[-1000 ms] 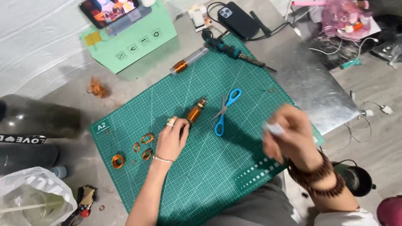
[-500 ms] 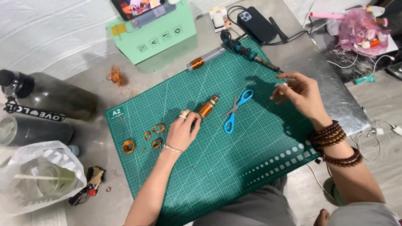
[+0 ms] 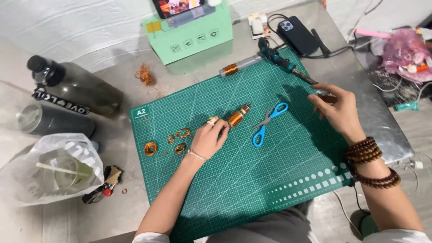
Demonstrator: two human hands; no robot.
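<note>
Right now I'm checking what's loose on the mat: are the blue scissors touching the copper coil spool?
Apart. The head view shows bare green mat between the blue scissors and the copper coil spool.

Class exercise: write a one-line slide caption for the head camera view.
Left hand rests by a copper-wound spool on a green cutting mat; right hand reaches toward a soldering iron.

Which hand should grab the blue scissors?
Probably the right hand: it hovers open just right of the blue scissors, with bare mat between. The left hand is resting on the copper coil spool.
</note>
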